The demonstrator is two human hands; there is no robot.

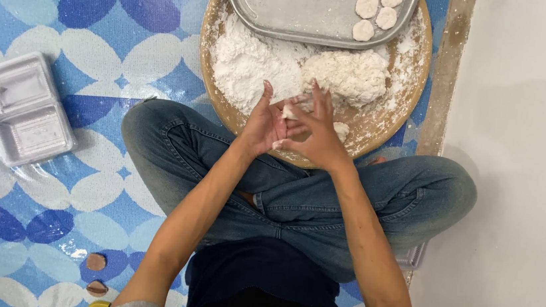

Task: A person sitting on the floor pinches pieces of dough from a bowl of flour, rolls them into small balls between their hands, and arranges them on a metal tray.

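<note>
clearly both hands meet over the near edge of the round wooden board (382,127): the left hand (264,124) and the right hand (318,134) are pressed together, fingers fanned, around a small lump of white dough (288,113) that shows only as a sliver between the palms. it sits just above the board's near rim, over the person's crossed legs in blue jeans (295,196).

judged from this, the lump could slip out of the floury palms and land on the jeans or the blue patterned mat (65,27), since the hands work right at the board's edge. uneven pressure could also leave a lopsided piece.

behind the hands, a heap of white flour and dough (294,69) covers the board's middle, and a metal tray (287,5) rests on its far edge with several shaped dough rounds (374,6) in the tray's right corner. the heap lies between hands and tray. a clear plastic container (23,109) lies well apart on the mat's left side, and two small brown discs (96,273) sit near the mat's near edge.
</note>
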